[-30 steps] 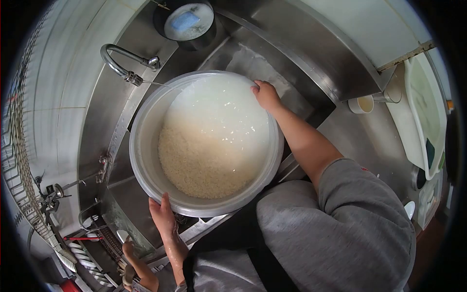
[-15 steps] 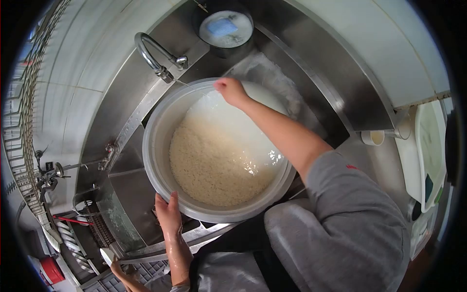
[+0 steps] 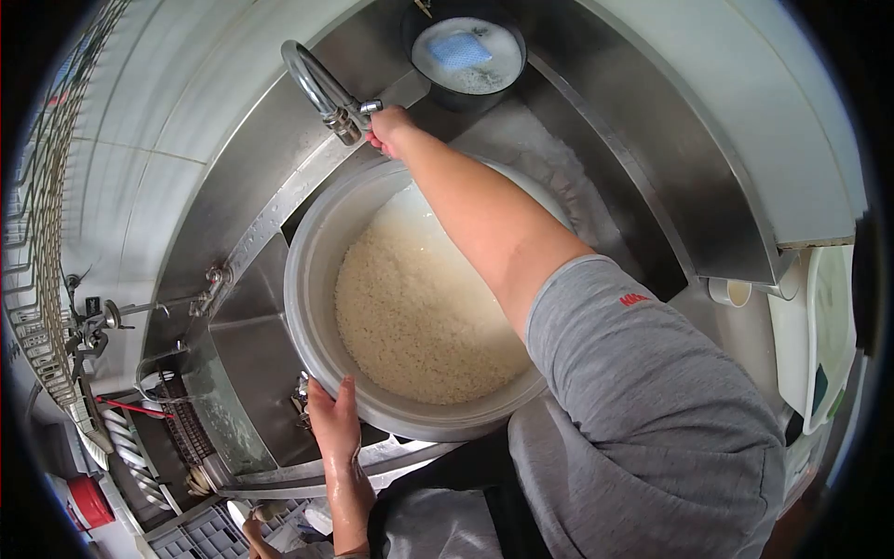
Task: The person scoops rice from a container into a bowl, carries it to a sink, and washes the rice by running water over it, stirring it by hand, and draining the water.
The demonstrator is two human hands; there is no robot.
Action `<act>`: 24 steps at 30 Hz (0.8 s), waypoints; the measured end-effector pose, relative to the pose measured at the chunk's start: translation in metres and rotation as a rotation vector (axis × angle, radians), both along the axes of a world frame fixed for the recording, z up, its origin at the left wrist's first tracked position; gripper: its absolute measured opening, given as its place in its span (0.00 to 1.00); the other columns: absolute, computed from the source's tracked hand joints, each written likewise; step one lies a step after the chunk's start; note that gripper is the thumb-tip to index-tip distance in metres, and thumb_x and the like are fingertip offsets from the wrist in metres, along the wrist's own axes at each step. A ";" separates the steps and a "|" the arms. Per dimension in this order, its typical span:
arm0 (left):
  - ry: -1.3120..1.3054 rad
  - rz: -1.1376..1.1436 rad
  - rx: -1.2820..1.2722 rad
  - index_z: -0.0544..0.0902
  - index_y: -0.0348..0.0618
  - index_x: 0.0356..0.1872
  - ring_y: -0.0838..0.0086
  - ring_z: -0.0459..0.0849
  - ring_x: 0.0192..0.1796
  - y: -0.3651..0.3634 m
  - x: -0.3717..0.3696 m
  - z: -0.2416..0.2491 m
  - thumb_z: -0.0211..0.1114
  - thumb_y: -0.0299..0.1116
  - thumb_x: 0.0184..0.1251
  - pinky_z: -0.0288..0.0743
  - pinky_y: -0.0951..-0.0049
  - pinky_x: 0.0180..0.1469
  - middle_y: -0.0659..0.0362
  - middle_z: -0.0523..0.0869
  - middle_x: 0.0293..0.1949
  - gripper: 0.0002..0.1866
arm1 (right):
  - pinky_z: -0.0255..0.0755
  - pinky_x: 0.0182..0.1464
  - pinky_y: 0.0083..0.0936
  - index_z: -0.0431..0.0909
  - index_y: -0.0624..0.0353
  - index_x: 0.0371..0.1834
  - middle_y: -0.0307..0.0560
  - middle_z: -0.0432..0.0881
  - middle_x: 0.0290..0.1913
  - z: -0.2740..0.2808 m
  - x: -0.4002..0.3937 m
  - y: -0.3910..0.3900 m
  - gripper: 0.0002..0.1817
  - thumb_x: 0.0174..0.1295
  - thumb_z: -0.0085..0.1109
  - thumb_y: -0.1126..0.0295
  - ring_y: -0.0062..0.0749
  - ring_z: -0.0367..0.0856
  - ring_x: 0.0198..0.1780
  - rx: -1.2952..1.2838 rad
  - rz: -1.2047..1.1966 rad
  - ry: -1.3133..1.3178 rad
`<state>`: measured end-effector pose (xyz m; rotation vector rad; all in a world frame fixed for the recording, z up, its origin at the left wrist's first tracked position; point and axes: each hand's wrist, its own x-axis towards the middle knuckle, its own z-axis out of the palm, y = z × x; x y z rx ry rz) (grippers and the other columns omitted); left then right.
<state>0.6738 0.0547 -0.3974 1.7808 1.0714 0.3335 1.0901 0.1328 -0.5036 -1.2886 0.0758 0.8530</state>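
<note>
A large pale metal pot (image 3: 296,279) holds soaked white rice (image 3: 419,326) under cloudy water. My left hand (image 3: 335,424) rests against the pot's outer wall at the lower left, thumb and fingers apart; it is wet. Across the pot reaches my right arm. At the base of the curved chrome faucet (image 3: 312,74), my right hand (image 3: 391,130) has its fingers curled at the small faucet handle (image 3: 371,107). The fingertips are partly hidden. No stream shows below the spout.
A dark bucket (image 3: 503,88) of suds with a blue cloth (image 3: 459,51) stands behind the pot. A wire rack (image 3: 42,205) lines the left wall. Another person's hand (image 3: 253,531) is at a white dish (image 3: 238,512), lower left. A white cup (image 3: 736,293) sits at right.
My right hand has moved from above the pot's far rim to the faucet handle. The thin water stream from the spout is no longer visible. My left hand stays at the pot's side.
</note>
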 end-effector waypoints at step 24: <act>-0.031 -0.061 0.008 0.70 0.32 0.53 0.76 0.78 0.47 -0.017 0.016 0.015 0.58 0.26 0.68 0.69 0.75 0.53 0.55 0.81 0.46 0.15 | 0.71 0.48 0.26 0.81 0.59 0.45 0.42 0.83 0.42 -0.222 -0.028 -0.317 0.11 0.67 0.52 0.67 0.28 0.78 0.45 -0.299 -0.293 -0.168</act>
